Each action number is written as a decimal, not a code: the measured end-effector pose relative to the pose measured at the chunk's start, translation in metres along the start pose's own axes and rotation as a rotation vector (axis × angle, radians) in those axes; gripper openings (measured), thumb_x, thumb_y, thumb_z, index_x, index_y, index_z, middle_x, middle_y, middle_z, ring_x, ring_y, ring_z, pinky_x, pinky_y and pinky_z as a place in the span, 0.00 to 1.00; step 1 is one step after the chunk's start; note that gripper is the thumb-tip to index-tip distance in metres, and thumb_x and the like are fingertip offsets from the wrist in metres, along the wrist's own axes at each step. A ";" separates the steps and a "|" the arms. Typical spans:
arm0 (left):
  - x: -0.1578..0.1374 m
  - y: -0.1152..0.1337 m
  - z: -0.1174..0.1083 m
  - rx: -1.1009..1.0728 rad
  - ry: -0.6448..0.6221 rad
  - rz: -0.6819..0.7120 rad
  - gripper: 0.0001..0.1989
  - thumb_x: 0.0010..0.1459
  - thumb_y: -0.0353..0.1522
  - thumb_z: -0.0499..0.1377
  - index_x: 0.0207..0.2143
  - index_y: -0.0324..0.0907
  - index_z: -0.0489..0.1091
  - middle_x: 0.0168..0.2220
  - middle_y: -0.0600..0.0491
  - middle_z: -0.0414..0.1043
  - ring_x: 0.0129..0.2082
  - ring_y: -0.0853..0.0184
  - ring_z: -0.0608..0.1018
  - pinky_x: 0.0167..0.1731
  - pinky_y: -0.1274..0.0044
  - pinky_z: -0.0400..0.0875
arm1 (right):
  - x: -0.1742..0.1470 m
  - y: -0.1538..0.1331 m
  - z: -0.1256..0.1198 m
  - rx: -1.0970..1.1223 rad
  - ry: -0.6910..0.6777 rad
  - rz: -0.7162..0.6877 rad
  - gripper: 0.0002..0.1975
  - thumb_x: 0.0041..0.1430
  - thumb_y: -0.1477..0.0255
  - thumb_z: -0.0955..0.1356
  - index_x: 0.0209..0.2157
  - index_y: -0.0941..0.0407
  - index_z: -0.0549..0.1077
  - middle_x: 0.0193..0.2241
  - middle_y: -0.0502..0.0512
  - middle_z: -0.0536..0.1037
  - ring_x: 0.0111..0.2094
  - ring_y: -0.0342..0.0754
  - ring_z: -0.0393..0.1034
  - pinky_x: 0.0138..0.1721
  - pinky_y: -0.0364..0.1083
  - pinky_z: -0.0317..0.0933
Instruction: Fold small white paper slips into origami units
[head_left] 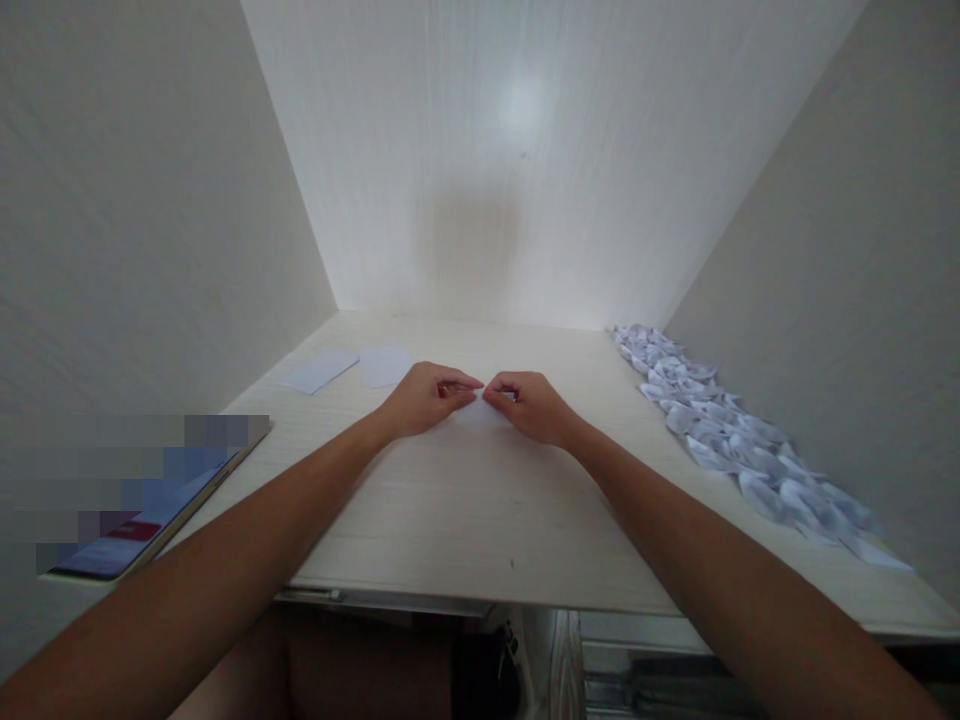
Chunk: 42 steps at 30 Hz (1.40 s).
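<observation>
At the centre of the head view, the left hand [421, 402] and the right hand [532, 405] meet fingertip to fingertip over the table [450, 520], with a small white paper [478, 409] between them. On each hand the thumb and forefinger close toward each other in a pinch at the upper part of the paper, the left from its left side and the right just beside it; the other fingers are curled behind and mostly hidden. Whether the paper rests on the table or is lifted a little, I cannot tell.

Left of the hands, a little higher in the frame, lie a stack [321, 371] of white paper and, just beside it, a pale sheet [386, 365]. Along the right side, a long pile [750, 440] of curled, folded-looking white pieces runs from mid-frame toward the lower right. At the lower left is a phone [142, 530], its screen partly blurred out.

Judging by the pinch and the curled pieces, the step in hand looks like bending or folding this one paper; how far the fold has come is too small to make out. The next move seems to call for even pressure from both thumbs, edges lined up, without creasing it askew.
</observation>
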<state>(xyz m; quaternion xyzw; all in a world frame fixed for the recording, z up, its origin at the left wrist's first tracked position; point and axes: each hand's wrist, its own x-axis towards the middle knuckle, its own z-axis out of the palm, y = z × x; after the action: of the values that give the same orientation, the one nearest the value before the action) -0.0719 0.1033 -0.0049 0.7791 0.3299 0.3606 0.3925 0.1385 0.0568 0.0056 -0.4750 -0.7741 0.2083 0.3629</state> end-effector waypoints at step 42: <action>-0.005 0.009 0.029 -0.540 0.284 -0.232 0.32 0.35 0.38 0.78 0.44 0.35 0.77 0.20 0.60 0.69 0.16 0.75 0.68 0.14 0.81 0.56 | 0.009 0.005 0.032 0.409 0.481 0.141 0.10 0.56 0.63 0.69 0.28 0.55 0.75 0.29 0.53 0.77 0.32 0.48 0.68 0.35 0.48 0.62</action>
<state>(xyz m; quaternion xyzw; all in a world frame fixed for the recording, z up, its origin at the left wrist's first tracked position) -0.0490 0.0842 -0.0116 0.5459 0.3602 0.4933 0.5736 0.1149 0.0677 -0.0152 -0.4803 -0.5735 0.2659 0.6080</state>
